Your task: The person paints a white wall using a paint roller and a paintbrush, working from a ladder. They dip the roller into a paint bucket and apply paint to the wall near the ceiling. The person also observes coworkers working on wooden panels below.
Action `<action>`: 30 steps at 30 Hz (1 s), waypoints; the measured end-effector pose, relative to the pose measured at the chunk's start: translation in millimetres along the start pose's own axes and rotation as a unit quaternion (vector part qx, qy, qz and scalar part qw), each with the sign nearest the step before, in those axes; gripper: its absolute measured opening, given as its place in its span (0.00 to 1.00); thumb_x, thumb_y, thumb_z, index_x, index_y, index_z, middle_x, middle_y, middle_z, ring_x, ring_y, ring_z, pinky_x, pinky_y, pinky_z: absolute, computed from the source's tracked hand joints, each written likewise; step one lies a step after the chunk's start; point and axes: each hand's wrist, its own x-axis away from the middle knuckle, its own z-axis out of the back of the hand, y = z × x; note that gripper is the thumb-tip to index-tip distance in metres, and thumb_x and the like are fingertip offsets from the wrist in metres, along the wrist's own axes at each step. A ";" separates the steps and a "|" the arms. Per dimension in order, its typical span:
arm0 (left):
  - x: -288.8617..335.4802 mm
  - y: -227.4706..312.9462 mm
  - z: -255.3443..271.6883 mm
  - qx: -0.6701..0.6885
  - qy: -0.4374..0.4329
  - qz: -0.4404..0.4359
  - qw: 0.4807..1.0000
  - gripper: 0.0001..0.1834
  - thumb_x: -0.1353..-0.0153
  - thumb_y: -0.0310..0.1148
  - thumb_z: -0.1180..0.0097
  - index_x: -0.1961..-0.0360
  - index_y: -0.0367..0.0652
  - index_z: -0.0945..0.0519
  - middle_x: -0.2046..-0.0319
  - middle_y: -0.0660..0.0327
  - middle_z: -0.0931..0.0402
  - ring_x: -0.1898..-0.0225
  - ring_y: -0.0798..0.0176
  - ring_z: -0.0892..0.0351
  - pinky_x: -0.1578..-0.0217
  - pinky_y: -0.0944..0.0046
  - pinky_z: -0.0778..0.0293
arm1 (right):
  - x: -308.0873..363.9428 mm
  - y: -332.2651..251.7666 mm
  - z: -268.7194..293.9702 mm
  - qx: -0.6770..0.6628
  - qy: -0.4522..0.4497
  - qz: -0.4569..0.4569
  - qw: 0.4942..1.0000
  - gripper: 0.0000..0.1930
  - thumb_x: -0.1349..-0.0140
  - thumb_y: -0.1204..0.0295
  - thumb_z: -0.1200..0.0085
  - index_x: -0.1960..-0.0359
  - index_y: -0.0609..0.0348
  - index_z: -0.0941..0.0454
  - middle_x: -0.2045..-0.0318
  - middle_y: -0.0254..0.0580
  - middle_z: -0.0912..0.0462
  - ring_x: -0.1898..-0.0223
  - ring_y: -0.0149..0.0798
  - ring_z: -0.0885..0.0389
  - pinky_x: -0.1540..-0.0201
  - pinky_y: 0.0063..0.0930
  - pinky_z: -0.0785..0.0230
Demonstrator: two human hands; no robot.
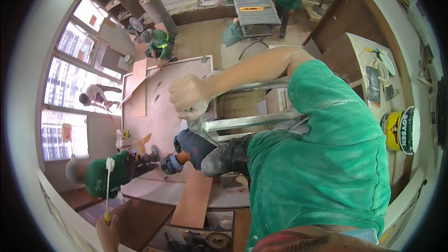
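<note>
My left hand (108,234), at the lower left, is closed around the yellow handle of a small paint roller (110,177). Its pale shaft points up and ends in a fluffy white head, which overlaps a co-worker's green shirt behind it. My right arm, in a short green sleeve, reaches left across the view. At its end my right hand (190,94) is curled over the top of a metal stepladder (252,122); the fingers partly hide the spot they grip. My bent knee in dusty dark trousers (228,157) is beside the ladder.
Below the ladder bends a co-worker in dark blue (196,148). Other co-workers are around a large framed panel (175,72). A table saw (257,11) stands at the back. A yellow paint bucket (394,130) and a tape roll (380,71) are at right. Planks (192,200) lie below.
</note>
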 end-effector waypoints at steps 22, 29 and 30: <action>2.7 13.3 12.3 -0.012 -0.031 -0.029 0.999 0.24 0.36 0.45 0.41 0.69 0.28 0.24 0.76 0.41 0.29 0.72 0.44 0.30 0.67 0.47 0.34 | 0.2 -0.1 -0.1 0.006 -0.013 -0.005 1.000 0.21 0.42 0.62 0.44 0.88 0.50 0.38 0.84 0.36 0.37 0.82 0.43 0.34 0.81 0.39 0.45; 6.7 28.2 22.2 -0.024 -0.052 -0.014 0.998 0.29 0.34 0.50 0.41 0.64 0.25 0.22 0.69 0.31 0.26 0.66 0.32 0.28 0.62 0.42 0.32 | 2.1 -0.8 -1.0 0.011 -0.004 -0.008 1.000 0.21 0.41 0.61 0.43 0.88 0.50 0.38 0.83 0.35 0.37 0.81 0.43 0.34 0.81 0.39 0.45; 6.3 27.1 22.0 -0.024 -0.056 -0.011 0.998 0.28 0.34 0.49 0.41 0.64 0.25 0.22 0.69 0.31 0.26 0.66 0.32 0.28 0.62 0.42 0.32 | 1.8 -0.7 -1.0 0.010 -0.005 -0.009 1.000 0.21 0.41 0.61 0.43 0.88 0.50 0.38 0.83 0.35 0.37 0.81 0.43 0.34 0.81 0.39 0.45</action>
